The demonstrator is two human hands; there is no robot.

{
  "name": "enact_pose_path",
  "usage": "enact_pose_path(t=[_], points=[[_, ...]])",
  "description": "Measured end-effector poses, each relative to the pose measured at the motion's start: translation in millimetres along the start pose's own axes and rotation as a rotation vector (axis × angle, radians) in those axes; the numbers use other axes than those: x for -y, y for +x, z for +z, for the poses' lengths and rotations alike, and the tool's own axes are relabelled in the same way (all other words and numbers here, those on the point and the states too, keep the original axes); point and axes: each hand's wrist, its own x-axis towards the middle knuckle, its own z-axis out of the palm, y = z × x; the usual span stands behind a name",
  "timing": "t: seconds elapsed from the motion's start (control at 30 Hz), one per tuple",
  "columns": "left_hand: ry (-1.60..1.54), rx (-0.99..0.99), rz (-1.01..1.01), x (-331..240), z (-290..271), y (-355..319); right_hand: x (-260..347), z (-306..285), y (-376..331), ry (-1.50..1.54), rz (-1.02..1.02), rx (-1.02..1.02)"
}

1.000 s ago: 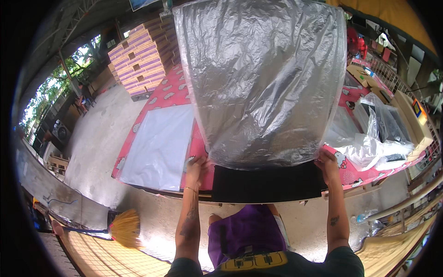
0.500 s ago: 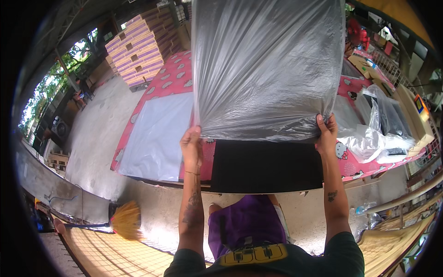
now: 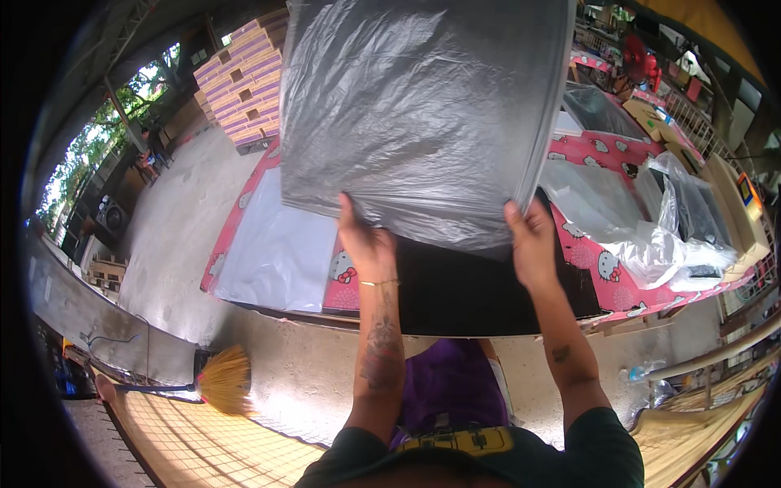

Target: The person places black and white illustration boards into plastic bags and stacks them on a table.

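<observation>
- Two bare hands are at the near edge of one plastic-wrapped panel (image 3: 423, 122); it extends away from them to the far side, above a pink printed table cover (image 3: 579, 252).
- Left hand (image 3: 368, 244): grasping the panel's near edge left of its middle, thumb on the upper face, fingers partly hidden.
- Right hand (image 3: 533, 240): grasping the panel at its near right corner, thumb on top, other fingers mostly hidden behind the edge.
- Compared with half a second ago, the panel sits farther left over the black board (image 3: 455, 293), whose right side is now exposed. Its near left corner now overlaps the view of the white plastic sheet (image 3: 277, 252). The hands are closer together; the left one has moved inward from the near left corner.
- Count, on the table: one black board under the panel's near end; one white plastic sheet at left; one heap of crumpled clear plastic (image 3: 651, 252) at right.
- Count, elsewhere: one stack of cartons (image 3: 244, 85) at far left, individual cartons not countable; one broom (image 3: 224, 382) at near left; one red fan (image 3: 634, 61) at far right.
</observation>
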Motion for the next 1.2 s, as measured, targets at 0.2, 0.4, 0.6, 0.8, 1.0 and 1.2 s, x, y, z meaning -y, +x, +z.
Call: enact_pose_path(t=[0.2,0.4,0.6,0.8,1.0,1.2], points=[[0.069,-0.02,0.217,-52.6,-0.6,15.8,-39.6,24.7,-60.2,-0.032,0.273,0.267],[0.261,-0.187,0.212,-112.4,-64.0,42.8,-28.9,26.0,-81.6,-0.28,0.434,0.637],[0.476,-0.393,0.243,-289.5,-254.3,88.7,22.7,0.3,-81.3,-0.218,0.275,0.697],[2.043,-0.73,0.389,-361.1,-351.2,98.2,76.3,-2.3,-78.2,0.249,-0.009,0.802],[1.512,-0.706,0.347,-350.7,-362.3,101.8,116.4,44.6,-82.1,0.641,-0.392,0.839],[2.044,-0.669,0.389,-387.5,-336.4,71.9,138.2,69.5,-56.8,1.07,-0.594,1.059]])
